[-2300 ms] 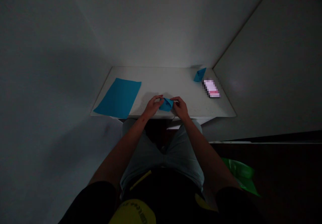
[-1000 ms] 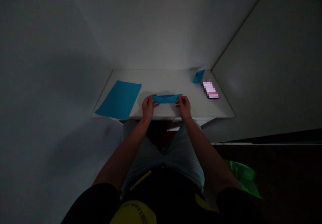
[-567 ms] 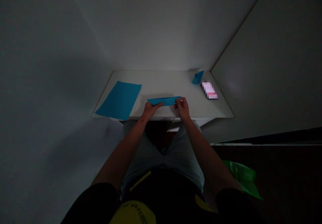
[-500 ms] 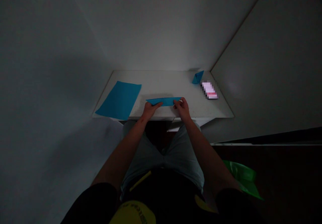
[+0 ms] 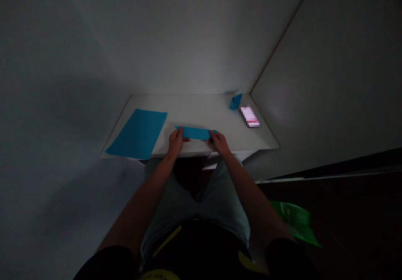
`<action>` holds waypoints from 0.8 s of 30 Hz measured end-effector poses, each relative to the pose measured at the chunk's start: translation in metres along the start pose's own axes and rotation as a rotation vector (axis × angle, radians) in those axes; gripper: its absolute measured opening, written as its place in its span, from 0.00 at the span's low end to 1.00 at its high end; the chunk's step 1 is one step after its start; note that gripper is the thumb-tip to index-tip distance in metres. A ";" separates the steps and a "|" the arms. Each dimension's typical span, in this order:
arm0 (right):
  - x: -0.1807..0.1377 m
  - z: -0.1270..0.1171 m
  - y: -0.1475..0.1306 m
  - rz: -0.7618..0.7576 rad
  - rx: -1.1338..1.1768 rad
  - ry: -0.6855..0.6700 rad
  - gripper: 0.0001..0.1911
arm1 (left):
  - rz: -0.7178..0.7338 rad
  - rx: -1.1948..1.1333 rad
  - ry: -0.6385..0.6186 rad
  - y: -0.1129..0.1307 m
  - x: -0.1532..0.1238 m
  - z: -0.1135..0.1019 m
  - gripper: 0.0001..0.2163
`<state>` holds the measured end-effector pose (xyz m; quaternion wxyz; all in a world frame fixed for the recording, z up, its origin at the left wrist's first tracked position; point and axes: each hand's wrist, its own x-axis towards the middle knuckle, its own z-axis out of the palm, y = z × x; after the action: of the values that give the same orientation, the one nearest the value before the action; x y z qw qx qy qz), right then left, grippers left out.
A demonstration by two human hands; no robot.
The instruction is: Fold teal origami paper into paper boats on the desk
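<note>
A narrow folded strip of blue paper [image 5: 196, 133] stretches between my two hands, just above the front part of the white table. My left hand [image 5: 176, 141] grips its left end, thumb on top and fingers underneath. At the other end my right hand [image 5: 219, 142] pinches the strip the same way. To the left lies a flat sheet of blue paper [image 5: 138, 133], its near corner at the table's front edge. A small folded blue paper shape [image 5: 235, 102] stands at the back right of the table.
The white table [image 5: 188, 104] meets walls at the back and on both sides. A phone with a lit, blurred screen [image 5: 250, 116] lies near its right edge. On the dark floor to my right is something green and shiny [image 5: 293, 219].
My left hand has shifted outward to the strip's left end, and my right hand has changed its grip. The strip's broad face now shows more. The whole view has shifted slightly.
</note>
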<state>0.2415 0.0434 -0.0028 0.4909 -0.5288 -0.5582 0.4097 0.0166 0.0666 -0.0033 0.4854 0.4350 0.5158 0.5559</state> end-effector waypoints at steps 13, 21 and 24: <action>-0.035 -0.028 -0.009 -0.203 -0.224 -0.190 0.19 | 0.012 0.024 -0.064 0.007 0.009 -0.007 0.32; 0.013 -0.116 -0.005 -0.196 -0.631 0.092 0.15 | 0.087 -0.017 -0.069 0.009 0.002 -0.001 0.31; 0.048 -0.136 -0.011 -0.090 -0.855 0.155 0.15 | 0.094 0.004 -0.097 0.011 0.001 -0.001 0.31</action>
<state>0.3750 0.0815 0.0381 0.2855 -0.6890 -0.6615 0.0790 0.0142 0.0678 0.0072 0.4822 0.4864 0.4717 0.5553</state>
